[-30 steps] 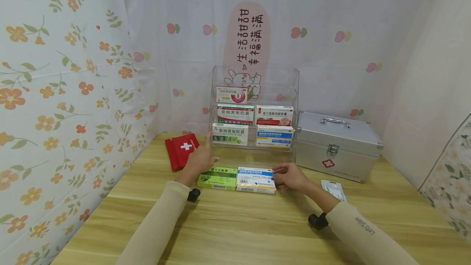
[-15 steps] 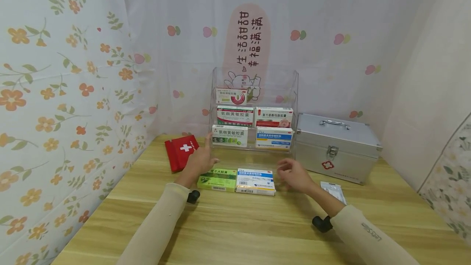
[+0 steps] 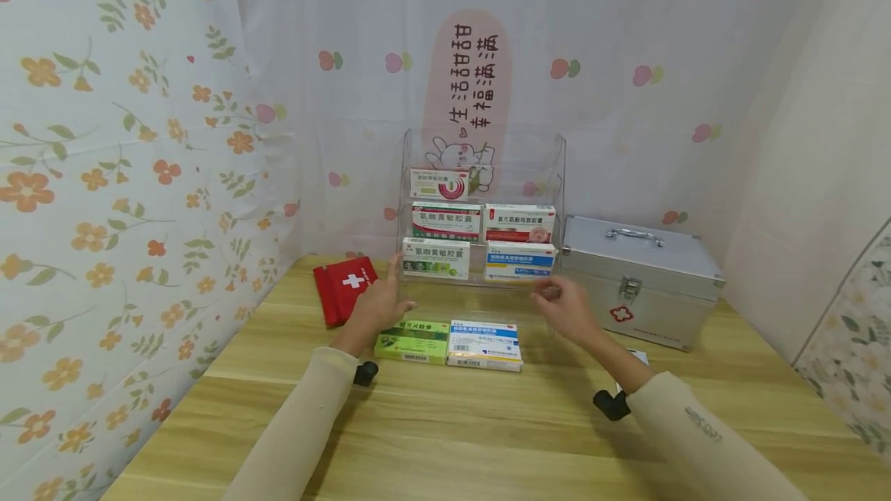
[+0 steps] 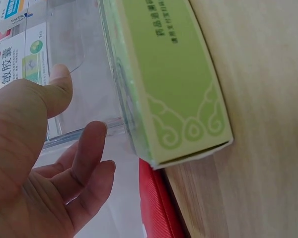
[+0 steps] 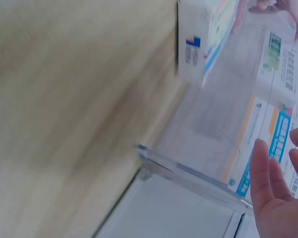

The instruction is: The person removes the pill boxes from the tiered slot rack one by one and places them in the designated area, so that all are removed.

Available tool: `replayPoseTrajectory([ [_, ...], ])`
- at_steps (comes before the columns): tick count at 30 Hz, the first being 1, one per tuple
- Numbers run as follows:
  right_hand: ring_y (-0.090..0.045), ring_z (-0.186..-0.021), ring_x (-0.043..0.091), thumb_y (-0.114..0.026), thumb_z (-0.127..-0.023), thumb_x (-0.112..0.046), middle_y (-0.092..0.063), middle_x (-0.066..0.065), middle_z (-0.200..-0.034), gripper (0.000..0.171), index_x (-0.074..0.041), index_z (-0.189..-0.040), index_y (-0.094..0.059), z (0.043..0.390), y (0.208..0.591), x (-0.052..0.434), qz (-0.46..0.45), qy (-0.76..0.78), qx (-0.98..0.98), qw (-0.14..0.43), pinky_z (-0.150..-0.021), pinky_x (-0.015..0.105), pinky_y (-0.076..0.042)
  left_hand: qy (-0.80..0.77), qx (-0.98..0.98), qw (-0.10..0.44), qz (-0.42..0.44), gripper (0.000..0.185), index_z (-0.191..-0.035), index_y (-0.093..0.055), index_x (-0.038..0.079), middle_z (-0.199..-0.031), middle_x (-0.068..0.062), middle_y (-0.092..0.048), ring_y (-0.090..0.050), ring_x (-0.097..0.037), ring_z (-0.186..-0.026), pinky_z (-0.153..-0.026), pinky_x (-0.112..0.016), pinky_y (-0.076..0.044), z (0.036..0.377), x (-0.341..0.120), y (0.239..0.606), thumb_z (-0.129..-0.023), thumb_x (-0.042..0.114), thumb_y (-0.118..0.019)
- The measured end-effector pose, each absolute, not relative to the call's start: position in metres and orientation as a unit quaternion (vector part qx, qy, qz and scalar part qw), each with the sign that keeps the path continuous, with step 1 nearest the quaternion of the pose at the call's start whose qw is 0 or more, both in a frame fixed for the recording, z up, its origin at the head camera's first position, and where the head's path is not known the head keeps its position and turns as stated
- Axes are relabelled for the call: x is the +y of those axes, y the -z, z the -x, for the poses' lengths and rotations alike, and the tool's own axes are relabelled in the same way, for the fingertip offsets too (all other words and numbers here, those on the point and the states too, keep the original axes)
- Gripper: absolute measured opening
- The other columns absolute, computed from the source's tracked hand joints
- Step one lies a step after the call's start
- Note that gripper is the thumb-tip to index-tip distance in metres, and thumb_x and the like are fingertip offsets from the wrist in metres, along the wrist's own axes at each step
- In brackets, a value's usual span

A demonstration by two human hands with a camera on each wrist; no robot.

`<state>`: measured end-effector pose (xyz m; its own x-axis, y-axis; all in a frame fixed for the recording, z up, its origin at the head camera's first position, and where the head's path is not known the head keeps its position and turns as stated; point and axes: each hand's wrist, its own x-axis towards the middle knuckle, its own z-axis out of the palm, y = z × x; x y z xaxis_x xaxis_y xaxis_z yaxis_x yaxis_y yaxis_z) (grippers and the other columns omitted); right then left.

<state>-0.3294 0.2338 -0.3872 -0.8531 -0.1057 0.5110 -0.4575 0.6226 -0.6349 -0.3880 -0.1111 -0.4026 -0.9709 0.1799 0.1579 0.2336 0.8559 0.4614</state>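
A clear tiered display stand (image 3: 480, 282) holds several medicine boxes. In front of it on the table lie a green medicine box (image 3: 412, 346) and a blue-and-white medicine box (image 3: 484, 342), side by side. My left hand (image 3: 374, 308) is at the stand's lower left edge, fingers loosely extended and holding nothing; the left wrist view shows its thumb (image 4: 60, 94) apart from the fingers. Close to the stand's lower right corner is my right hand (image 3: 567, 309), just below another blue-and-white box (image 3: 518, 261) on the bottom tier. Its fingers (image 5: 260, 168) are spread with nothing between them.
A silver first-aid case (image 3: 640, 284) stands right of the display stand. On the left lies a red pouch (image 3: 341, 292) with a white cross. A small white packet (image 3: 636, 358) is partly hidden behind my right wrist. Curtains hang at the back and sides.
My right hand has left the side of the blue-and-white box on the table and moved up toward the stand's lower right corner. My left hand stays by the stand's left edge.
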Motion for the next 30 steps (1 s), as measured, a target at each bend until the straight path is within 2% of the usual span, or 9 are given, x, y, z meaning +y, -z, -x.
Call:
replayPoseTrajectory([
  [4, -0.063, -0.090, 0.038, -0.069, -0.088, -0.002, -0.061, 0.023, -0.104, 0.019, 0.007, -0.104, -0.068, 0.339, 0.381, 0.232, -0.165, -0.372, -0.873, 0.268, -0.075, 0.045, -0.052, 0.250, -0.960, 0.054, 0.112, 0.106, -0.155, 0.004, 0.030, -0.065, -0.008, -0.055, -0.056, -0.023, -0.054, -0.053, -0.033, -0.050, 0.388, -0.114, 0.405, -0.087, 0.032, -0.078],
  [9, -0.053, -0.094, 0.037, -0.070, -0.087, -0.006, -0.055, 0.023, -0.106, 0.020, 0.005, -0.103, -0.069, 0.350, 0.371, 0.230, -0.155, -0.340, -0.883, 0.285, -0.077, 0.046, -0.042, 0.253, -0.958, 0.061, 0.116, 0.106, -0.155, 0.003, 0.031, -0.066, -0.008, -0.055, -0.056, -0.023, -0.056, -0.055, -0.033, -0.051, 0.388, -0.116, 0.407, -0.086, 0.033, -0.078],
  [15, -0.049, -0.114, 0.045, -0.069, -0.088, -0.004, -0.052, 0.028, -0.122, 0.019, 0.007, -0.104, -0.067, 0.359, 0.355, 0.230, -0.151, -0.326, -0.893, 0.272, -0.095, 0.059, -0.040, 0.261, -0.957, 0.054, 0.114, 0.107, -0.155, 0.003, 0.032, -0.069, -0.007, -0.056, -0.057, -0.023, -0.058, -0.054, -0.031, -0.052, 0.390, -0.115, 0.405, -0.086, 0.033, -0.078],
  [18, -0.047, -0.120, 0.046, -0.070, -0.089, -0.006, -0.053, 0.028, -0.127, 0.020, 0.007, -0.104, -0.068, 0.363, 0.349, 0.233, -0.149, -0.301, -0.902, 0.270, -0.101, 0.060, -0.038, 0.262, -0.957, 0.052, 0.114, 0.107, -0.155, 0.004, 0.032, -0.069, -0.007, -0.056, -0.057, -0.023, -0.058, -0.054, -0.031, -0.052, 0.390, -0.114, 0.404, -0.086, 0.033, -0.078],
  [23, -0.046, -0.124, 0.047, -0.071, -0.088, -0.006, -0.056, 0.027, -0.131, 0.018, 0.006, -0.101, -0.071, 0.369, 0.346, 0.232, -0.158, -0.269, -0.909, 0.278, -0.104, 0.062, -0.035, 0.262, -0.956, 0.057, 0.120, 0.106, -0.155, 0.002, 0.031, -0.068, -0.007, -0.055, -0.057, -0.023, -0.057, -0.054, -0.031, -0.052, 0.389, -0.114, 0.404, -0.086, 0.033, -0.078],
  [30, -0.043, -0.128, 0.047, -0.068, -0.091, -0.013, -0.051, 0.027, -0.140, 0.025, 0.004, -0.110, -0.071, 0.369, 0.339, 0.230, -0.155, -0.225, -0.935, 0.228, -0.105, 0.062, -0.035, 0.261, -0.956, 0.059, 0.119, 0.107, -0.155, 0.002, 0.031, -0.069, -0.007, -0.055, -0.057, -0.023, -0.058, -0.056, -0.032, -0.052, 0.390, -0.116, 0.404, -0.086, 0.033, -0.078],
])
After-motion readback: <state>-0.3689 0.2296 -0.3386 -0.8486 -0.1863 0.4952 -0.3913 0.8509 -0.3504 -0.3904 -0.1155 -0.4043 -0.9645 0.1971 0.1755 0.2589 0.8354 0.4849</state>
